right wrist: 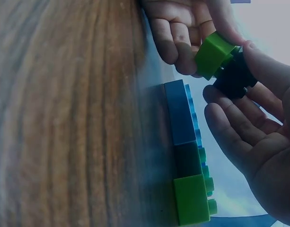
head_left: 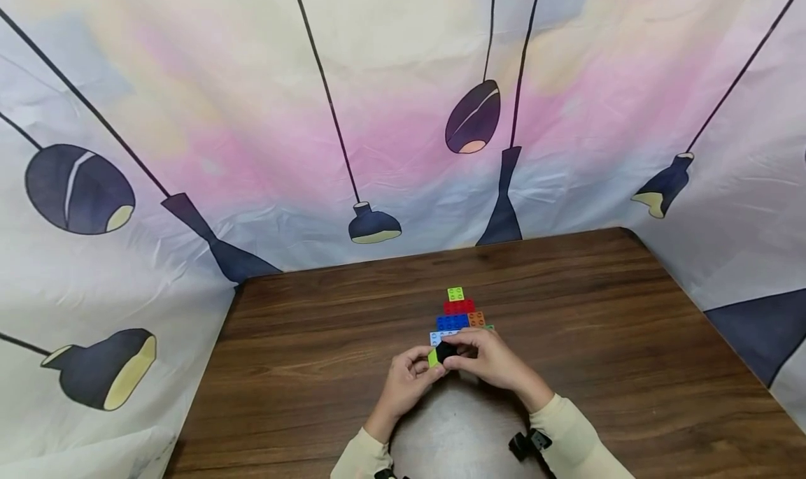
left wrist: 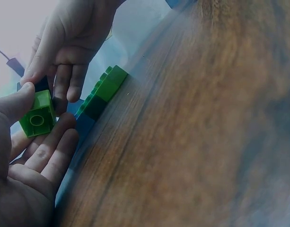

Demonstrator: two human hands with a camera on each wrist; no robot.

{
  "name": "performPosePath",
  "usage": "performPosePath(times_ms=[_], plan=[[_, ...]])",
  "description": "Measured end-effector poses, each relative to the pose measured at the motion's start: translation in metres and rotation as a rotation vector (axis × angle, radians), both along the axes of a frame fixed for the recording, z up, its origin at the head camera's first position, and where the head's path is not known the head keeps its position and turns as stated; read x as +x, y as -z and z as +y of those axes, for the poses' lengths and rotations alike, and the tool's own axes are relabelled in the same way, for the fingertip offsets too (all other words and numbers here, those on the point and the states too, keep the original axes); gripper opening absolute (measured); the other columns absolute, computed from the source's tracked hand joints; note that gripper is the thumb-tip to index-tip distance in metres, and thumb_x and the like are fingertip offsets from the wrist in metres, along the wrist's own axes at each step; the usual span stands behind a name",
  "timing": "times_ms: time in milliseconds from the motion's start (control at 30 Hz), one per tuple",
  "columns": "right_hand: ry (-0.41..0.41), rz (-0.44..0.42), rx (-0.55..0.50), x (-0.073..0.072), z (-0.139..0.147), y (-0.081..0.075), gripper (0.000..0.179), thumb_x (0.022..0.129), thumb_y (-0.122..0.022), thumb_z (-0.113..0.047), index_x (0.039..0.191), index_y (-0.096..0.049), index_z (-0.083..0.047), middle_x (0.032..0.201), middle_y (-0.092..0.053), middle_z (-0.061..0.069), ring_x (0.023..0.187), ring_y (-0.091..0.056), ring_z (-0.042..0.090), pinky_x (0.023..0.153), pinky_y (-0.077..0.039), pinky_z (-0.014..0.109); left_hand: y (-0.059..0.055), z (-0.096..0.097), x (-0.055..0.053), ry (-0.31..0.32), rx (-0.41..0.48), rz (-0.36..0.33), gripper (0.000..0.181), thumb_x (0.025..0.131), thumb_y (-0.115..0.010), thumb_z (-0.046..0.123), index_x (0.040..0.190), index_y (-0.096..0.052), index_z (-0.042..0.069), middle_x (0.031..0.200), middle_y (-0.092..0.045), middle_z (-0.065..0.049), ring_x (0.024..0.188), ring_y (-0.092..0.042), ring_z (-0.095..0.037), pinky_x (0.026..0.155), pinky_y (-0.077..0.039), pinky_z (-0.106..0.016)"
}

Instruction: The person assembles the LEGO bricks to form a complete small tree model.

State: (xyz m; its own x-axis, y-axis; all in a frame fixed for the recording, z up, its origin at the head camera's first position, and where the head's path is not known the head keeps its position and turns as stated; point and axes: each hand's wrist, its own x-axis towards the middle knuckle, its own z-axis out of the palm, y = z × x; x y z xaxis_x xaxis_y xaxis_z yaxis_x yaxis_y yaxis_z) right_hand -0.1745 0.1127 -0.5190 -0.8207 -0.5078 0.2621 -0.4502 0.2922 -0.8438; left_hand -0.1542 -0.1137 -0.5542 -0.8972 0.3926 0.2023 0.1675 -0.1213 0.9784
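My left hand (head_left: 403, 387) pinches a lime-green toy building brick (left wrist: 46, 101) between thumb and fingers, its hollow underside with a round tube facing the left wrist camera. Opposite it, my right hand (head_left: 499, 359) grips a black toy building brick (right wrist: 234, 78) by thumb and fingertips. Both bricks meet stud side to base above the table, tilted, with the lime one (right wrist: 213, 54) on the left hand's side. Just beyond the hands lie rows of bricks that widen towards me: a lime brick (head_left: 455, 294), red (head_left: 459, 307), blue (head_left: 453, 322) beside orange (head_left: 476, 319), then light blue (head_left: 434, 338), partly covered by the right hand.
The right wrist view shows the nearest row from the side: a blue brick (right wrist: 180, 113), a dark one (right wrist: 187, 160) and a green one (right wrist: 191, 201). Everything lies on a brown wooden table (head_left: 302, 367), with a lamp-printed cloth (head_left: 415, 150) hanging behind it.
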Motion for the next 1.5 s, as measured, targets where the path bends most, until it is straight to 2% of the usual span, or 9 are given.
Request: performPosePath(times_ms=[533, 867, 1167, 1367, 1500], plan=[[-0.012, -0.046, -0.039, -0.0008, -0.0017, 0.0024, 0.043, 0.096, -0.080, -0.018, 0.128, -0.071, 0.008, 0.109, -0.076, 0.013, 0.089, -0.071, 0.009, 0.075, -0.060, 0.028, 0.0002, -0.0021, -0.0007, 0.022, 0.003, 0.000, 0.035, 0.098, -0.070, -0.005, 0.125, -0.057, -0.025, 0.108, -0.066, -0.044, 0.095, -0.073, -0.005, 0.080, -0.059, -0.020], [-0.026, -0.103, -0.068, 0.0001, -0.0023, 0.0030, 0.043, 0.095, -0.081, -0.015, 0.127, -0.070, 0.011, 0.099, -0.077, 0.009, 0.082, -0.070, 0.007, 0.069, -0.059, 0.026, 0.0012, -0.0010, 0.0001, 0.018, 0.001, -0.036, 0.035, 0.098, -0.071, -0.004, 0.122, -0.058, -0.026, 0.102, -0.072, -0.030, 0.090, -0.072, -0.005, 0.076, -0.059, -0.019], [-0.034, -0.153, -0.116, -0.0007, -0.0035, 0.0026, 0.041, 0.094, -0.082, -0.012, 0.124, -0.071, 0.013, 0.099, -0.078, 0.014, 0.080, -0.071, 0.008, 0.068, -0.060, 0.027, 0.0023, -0.0023, -0.0004, 0.030, 0.024, -0.028, 0.035, 0.098, -0.071, -0.005, 0.122, -0.058, -0.026, 0.103, -0.072, -0.031, 0.090, -0.073, -0.006, 0.075, -0.059, -0.019], [-0.043, -0.175, -0.151, 0.0000, -0.0046, 0.0015, 0.036, 0.093, -0.082, -0.008, 0.120, -0.072, 0.013, 0.107, -0.076, 0.022, 0.082, -0.072, 0.009, 0.069, -0.061, 0.027, 0.0021, -0.0032, 0.0003, 0.031, 0.048, -0.032, 0.036, 0.097, -0.072, -0.004, 0.121, -0.058, -0.026, 0.102, -0.074, -0.018, 0.089, -0.073, -0.007, 0.075, -0.059, -0.019], [-0.043, -0.209, -0.166, 0.0004, -0.0047, 0.0002, 0.036, 0.093, -0.082, -0.006, 0.121, -0.071, 0.015, 0.100, -0.077, 0.020, 0.080, -0.071, 0.009, 0.068, -0.060, 0.026, 0.0008, -0.0019, 0.0010, 0.029, 0.063, -0.042, 0.036, 0.097, -0.072, -0.005, 0.121, -0.058, -0.027, 0.100, -0.074, -0.007, 0.088, -0.073, -0.006, 0.074, -0.059, -0.019]])
